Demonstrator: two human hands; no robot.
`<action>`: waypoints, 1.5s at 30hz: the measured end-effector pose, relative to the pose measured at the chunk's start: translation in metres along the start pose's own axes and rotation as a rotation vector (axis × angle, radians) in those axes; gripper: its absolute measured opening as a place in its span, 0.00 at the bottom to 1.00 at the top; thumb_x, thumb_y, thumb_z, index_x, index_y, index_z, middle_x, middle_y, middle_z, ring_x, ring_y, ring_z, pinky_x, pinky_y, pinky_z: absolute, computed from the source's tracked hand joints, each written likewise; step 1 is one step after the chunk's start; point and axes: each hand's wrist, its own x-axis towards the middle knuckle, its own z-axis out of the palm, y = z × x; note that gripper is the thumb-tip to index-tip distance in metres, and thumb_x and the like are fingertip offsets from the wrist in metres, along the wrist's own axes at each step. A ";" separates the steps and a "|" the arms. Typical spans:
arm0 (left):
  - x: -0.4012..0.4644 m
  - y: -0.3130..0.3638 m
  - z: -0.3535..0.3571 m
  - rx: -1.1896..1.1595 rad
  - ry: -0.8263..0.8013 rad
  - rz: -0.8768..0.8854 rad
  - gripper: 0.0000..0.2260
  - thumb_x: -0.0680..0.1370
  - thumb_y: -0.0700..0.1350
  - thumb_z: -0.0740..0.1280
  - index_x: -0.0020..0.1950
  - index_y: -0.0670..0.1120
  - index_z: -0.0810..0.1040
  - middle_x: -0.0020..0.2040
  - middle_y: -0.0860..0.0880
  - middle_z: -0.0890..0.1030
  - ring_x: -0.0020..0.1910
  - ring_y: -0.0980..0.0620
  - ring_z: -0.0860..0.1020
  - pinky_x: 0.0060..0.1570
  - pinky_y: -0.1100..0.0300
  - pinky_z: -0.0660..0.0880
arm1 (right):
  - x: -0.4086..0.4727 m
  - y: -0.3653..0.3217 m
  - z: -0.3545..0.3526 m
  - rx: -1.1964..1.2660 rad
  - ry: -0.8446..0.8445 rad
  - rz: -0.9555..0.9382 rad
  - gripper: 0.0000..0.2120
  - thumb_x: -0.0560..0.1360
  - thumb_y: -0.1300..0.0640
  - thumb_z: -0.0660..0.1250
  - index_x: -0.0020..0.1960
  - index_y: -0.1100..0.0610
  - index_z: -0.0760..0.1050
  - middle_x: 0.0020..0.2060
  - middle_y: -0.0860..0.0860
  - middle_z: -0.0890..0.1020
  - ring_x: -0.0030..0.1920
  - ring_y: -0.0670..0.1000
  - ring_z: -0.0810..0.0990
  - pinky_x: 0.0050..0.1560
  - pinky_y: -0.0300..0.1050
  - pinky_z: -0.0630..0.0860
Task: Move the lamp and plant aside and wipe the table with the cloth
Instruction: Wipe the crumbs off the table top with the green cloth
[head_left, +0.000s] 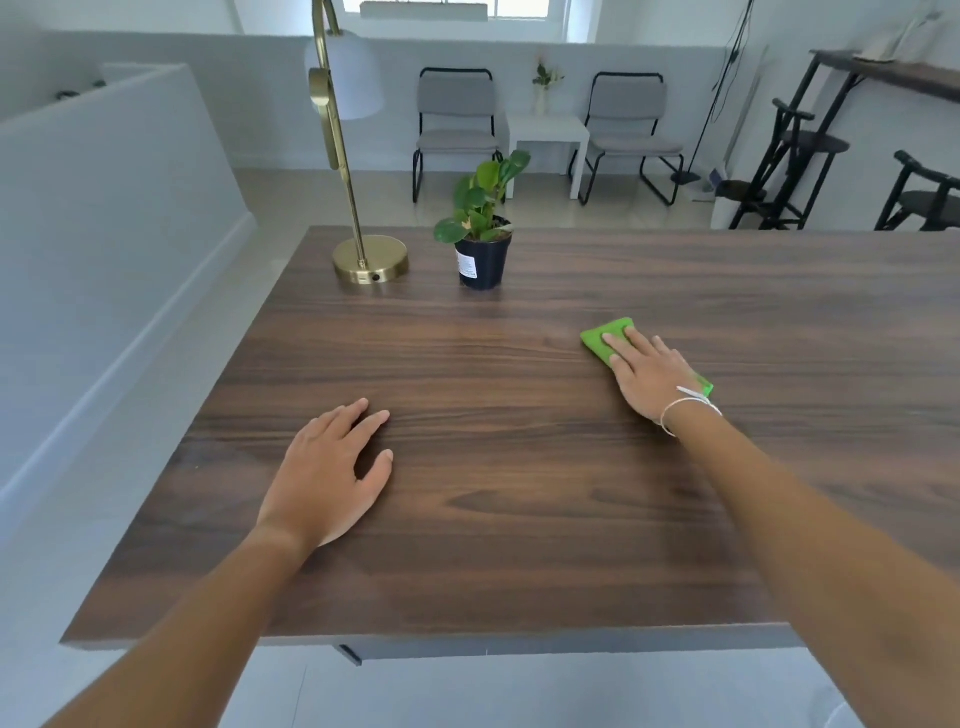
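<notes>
A brass lamp (370, 262) with a white shade stands at the far left corner of the dark wooden table (519, 519). Just right of it sits a leafy plant (480, 244) in a black pot. A folded green cloth (608, 335) lies on the right half of the table. My right hand (649, 376) presses flat on the cloth, fingers spread over it. My left hand (327, 473) rests on the table at the near left, fingers loosely curled, holding nothing.
The table's left edge drops to a pale floor beside a white half wall (104, 218). Beyond the far edge stand two grey chairs (457, 124), a small white side table (548, 137) and dark stools (800, 156) at the right.
</notes>
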 end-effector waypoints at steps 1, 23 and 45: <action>0.000 0.000 0.000 -0.003 0.001 0.000 0.22 0.77 0.54 0.59 0.71 0.53 0.67 0.74 0.50 0.65 0.74 0.51 0.60 0.73 0.55 0.54 | 0.010 -0.018 0.004 0.002 -0.008 -0.006 0.22 0.81 0.48 0.46 0.75 0.43 0.54 0.77 0.48 0.53 0.76 0.57 0.53 0.74 0.53 0.51; 0.001 0.001 0.002 -0.023 0.017 -0.004 0.22 0.77 0.54 0.58 0.71 0.52 0.66 0.74 0.49 0.64 0.74 0.49 0.59 0.74 0.54 0.53 | -0.089 0.022 0.005 -0.009 0.017 0.114 0.22 0.80 0.47 0.48 0.75 0.43 0.55 0.77 0.49 0.55 0.76 0.57 0.54 0.74 0.53 0.51; -0.058 -0.136 -0.061 -0.189 0.033 -0.201 0.21 0.79 0.52 0.58 0.71 0.48 0.66 0.74 0.46 0.64 0.73 0.46 0.61 0.71 0.51 0.58 | -0.167 -0.137 0.033 0.042 0.083 0.320 0.24 0.80 0.48 0.48 0.75 0.45 0.54 0.77 0.50 0.55 0.75 0.60 0.53 0.74 0.54 0.50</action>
